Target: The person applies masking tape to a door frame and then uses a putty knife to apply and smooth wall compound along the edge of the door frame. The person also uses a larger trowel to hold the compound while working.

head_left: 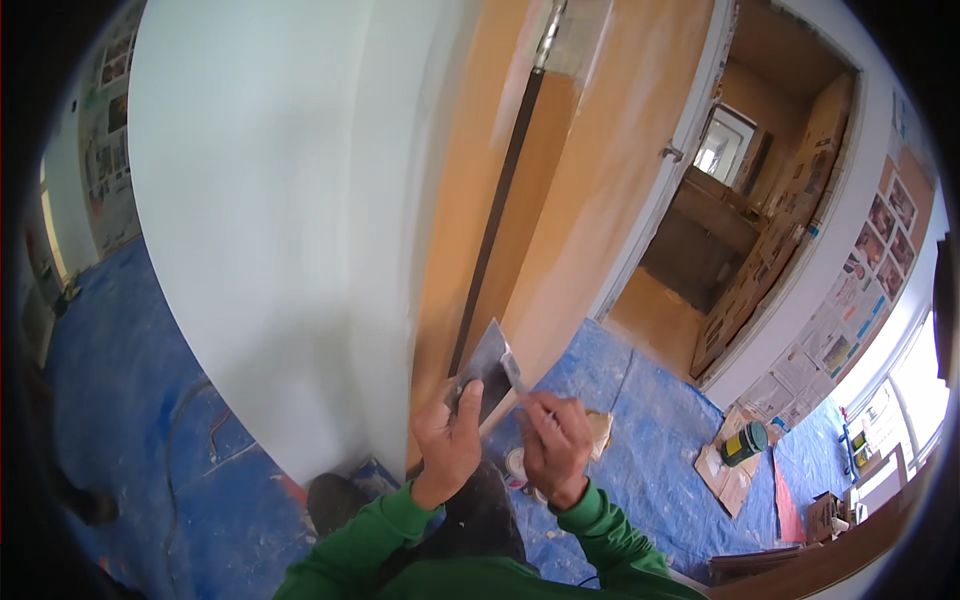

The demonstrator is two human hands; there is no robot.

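My left hand (450, 445) is closed round a flat grey metal plaster blade (488, 358), its thumb lying along the near face. My right hand (555, 445) grips a small putty knife (512, 372), whose blade touches the right edge of the plaster blade. Both tools are held up at the lower part of an orange-brown door (570, 230), which has a dark strip down its edge and a metal hinge (546, 40) near the top. Pale patches show on the door's face. An open can (516, 465) stands on the floor, partly hidden behind my right hand.
Blue sheeting (640, 430) covers the floor. To my left rises a pale wall (260, 200). At right, a dark green bucket (744, 443) stands on cardboard (715, 470), near a doorway. A cable (172, 470) runs over the sheeting at left.
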